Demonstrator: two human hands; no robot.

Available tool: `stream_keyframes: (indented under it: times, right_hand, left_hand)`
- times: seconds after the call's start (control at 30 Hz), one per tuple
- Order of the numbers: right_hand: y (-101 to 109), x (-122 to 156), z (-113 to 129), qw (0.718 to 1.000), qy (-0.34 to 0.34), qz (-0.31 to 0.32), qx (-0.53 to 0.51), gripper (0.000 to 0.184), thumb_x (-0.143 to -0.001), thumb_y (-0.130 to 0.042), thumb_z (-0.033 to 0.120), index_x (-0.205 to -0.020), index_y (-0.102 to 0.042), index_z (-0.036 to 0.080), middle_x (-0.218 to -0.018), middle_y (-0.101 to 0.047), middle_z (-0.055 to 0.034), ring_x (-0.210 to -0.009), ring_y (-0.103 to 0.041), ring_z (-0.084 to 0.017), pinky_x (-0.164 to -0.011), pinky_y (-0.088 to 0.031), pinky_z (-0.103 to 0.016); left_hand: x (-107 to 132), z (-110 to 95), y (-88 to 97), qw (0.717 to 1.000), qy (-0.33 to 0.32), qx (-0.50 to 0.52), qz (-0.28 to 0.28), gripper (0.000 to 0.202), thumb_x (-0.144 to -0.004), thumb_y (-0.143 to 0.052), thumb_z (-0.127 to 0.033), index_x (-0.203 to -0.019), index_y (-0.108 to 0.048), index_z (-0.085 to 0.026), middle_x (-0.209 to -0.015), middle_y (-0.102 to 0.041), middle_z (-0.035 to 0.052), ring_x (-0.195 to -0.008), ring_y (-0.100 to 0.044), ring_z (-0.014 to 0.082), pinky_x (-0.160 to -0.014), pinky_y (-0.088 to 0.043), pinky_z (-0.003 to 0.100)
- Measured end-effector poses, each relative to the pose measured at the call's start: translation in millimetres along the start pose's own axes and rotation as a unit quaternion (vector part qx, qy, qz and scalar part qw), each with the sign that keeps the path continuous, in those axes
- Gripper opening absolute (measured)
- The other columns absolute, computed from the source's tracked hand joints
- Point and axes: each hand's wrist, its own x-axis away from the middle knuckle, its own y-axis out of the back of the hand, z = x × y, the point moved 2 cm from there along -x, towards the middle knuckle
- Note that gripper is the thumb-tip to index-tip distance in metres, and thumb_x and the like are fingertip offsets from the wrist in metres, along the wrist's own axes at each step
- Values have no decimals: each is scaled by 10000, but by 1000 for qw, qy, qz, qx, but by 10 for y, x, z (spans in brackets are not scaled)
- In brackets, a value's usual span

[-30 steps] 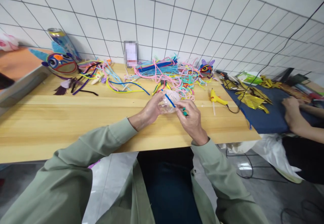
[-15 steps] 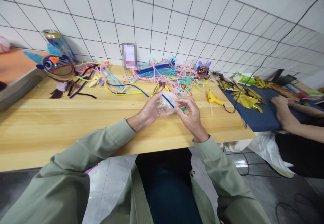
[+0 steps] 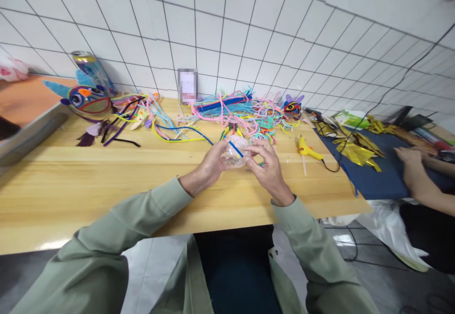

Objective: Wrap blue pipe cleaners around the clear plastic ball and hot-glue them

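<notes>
My left hand (image 3: 212, 161) and my right hand (image 3: 267, 166) together grip a small clear plastic piece (image 3: 233, 155) just above the wooden table (image 3: 106, 172). A blue pipe cleaner (image 3: 236, 148) runs across the clear piece. Both hands have their fingers curled round it, the left from the left side and the right from the right. A bit of green shows under my right fingers. Directly behind the hands lies a tangled pile of coloured pipe cleaners (image 3: 234, 110).
A yellow glue gun (image 3: 308, 149) lies right of my hands. A blue mask-like craft (image 3: 85, 98) and a drink can (image 3: 93, 70) stand at the back left. Another person's hand (image 3: 412, 162) rests on a dark blue mat (image 3: 377, 176) with gold foil pieces (image 3: 355, 148).
My hands have shifted slightly on the clear piece, the right fingers rising onto its top. The view has tilted a little; the other person's hand moved slightly.
</notes>
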Motion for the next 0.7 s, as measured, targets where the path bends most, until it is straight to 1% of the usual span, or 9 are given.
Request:
stream_keyframes:
  times: [0.07,0.13,0.27,0.37,0.47,0.6,0.7]
  right_hand:
    - [-56,-19,-20,1000,4,20,24,270,-1016,-720,221,-1234,-817,347,-1144,-677,-70,-1099,-679,-276,-981,-613,-505]
    - [-110,-38,-48,999,5,44,31,300,-1031,-695,216,-1258,-827,362,-1143,-665,-73,-1111,-672,-281,-987,-608,-513]
    - [-163,-75,-111,997,5,76,21,331,-1043,-682,202,-1292,-827,365,-1157,-660,-73,-1112,-672,-266,-981,-606,-494]
    - [-150,-101,-154,995,-19,99,16,324,-1051,-677,224,-1301,-826,367,-1169,-675,-67,-1125,-677,-263,-988,-604,-490]
    - [-124,-118,-178,995,-49,89,22,277,-1049,-682,242,-1244,-836,365,-1146,-699,-57,-1111,-685,-262,-980,-604,-490]
    - [-132,-107,-168,995,-55,74,28,224,-1028,-699,228,-1122,-857,356,-1094,-720,-50,-1063,-693,-257,-941,-608,-480]
    - [-97,-70,-191,993,-97,60,-11,194,-1055,-694,287,-1121,-864,354,-1111,-744,-45,-1085,-705,-249,-977,-610,-475]
  left_hand:
    - [-26,1,40,1000,-9,-2,-12,413,-842,-870,-506,-1133,-782,-227,-1184,-793,63,-999,-750,234,-864,-680,376]
    - [-57,2,80,1000,-5,-5,-22,407,-835,-874,-497,-1125,-777,-228,-1181,-779,55,-1009,-736,226,-856,-679,362]
    - [-130,10,130,999,28,5,-24,367,-852,-827,-486,-1086,-796,-204,-1115,-783,67,-977,-725,231,-821,-677,349]
    - [-178,17,148,998,59,23,-28,328,-885,-790,-472,-1086,-804,-213,-1101,-806,68,-959,-735,235,-790,-667,338]
    - [-208,17,149,997,70,33,-20,316,-920,-763,-486,-1093,-802,-224,-1117,-828,68,-982,-757,251,-809,-664,346]
    - [-205,40,144,996,89,24,-11,309,-937,-775,-483,-1103,-795,-224,-1091,-829,53,-956,-763,235,-822,-671,345]
    - [-194,53,163,993,112,31,-11,318,-998,-728,-494,-1156,-795,-226,-1115,-836,52,-936,-769,217,-810,-678,334]
